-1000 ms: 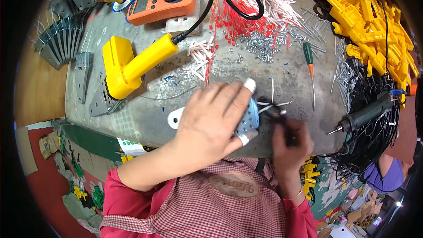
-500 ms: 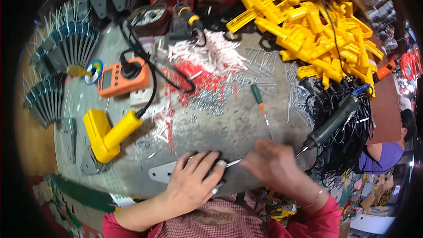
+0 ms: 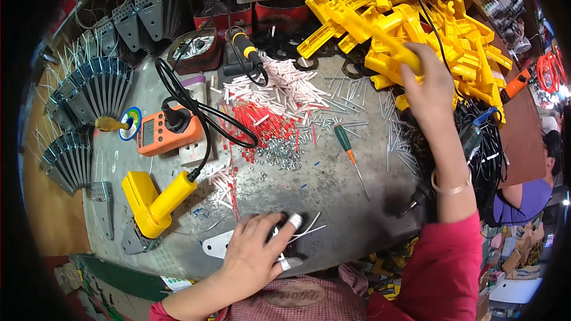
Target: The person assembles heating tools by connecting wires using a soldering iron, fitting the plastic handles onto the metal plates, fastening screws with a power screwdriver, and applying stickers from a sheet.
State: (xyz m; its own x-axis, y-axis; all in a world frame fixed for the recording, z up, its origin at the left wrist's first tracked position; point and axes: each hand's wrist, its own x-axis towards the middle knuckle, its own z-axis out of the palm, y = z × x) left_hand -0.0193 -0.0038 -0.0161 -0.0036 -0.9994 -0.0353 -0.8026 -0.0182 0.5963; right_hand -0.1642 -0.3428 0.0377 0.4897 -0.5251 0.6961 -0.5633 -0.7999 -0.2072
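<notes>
Near the table's front edge, my left hand [image 3: 253, 252] is closed over a flat grey metal plate [image 3: 215, 245] and presses it on the tabletop. White wraps cover two of its fingertips. White wires [image 3: 309, 233] stick out to the right from under these fingers, where the rest of the part is hidden. My right hand [image 3: 429, 80] reaches out to the far right and grips a long yellow plastic housing [image 3: 395, 49], blurred by motion, above the heap of yellow plastic housings [image 3: 449, 32].
Screws [image 3: 351, 92], nuts [image 3: 282, 154], red pieces [image 3: 267, 120] and white tubes [image 3: 291, 83] lie mid-table, with a screwdriver [image 3: 345, 142] beside them. A yellow handle piece [image 3: 157, 205] and orange meter [image 3: 169, 134] are left. A dark corded tool [image 3: 473, 137] lies right; a person in purple [image 3: 523, 202] is beyond.
My right hand has left the spot beside my left hand, moved up and right to the yellow heap, and taken hold of a housing. My left hand stays on the plate.
</notes>
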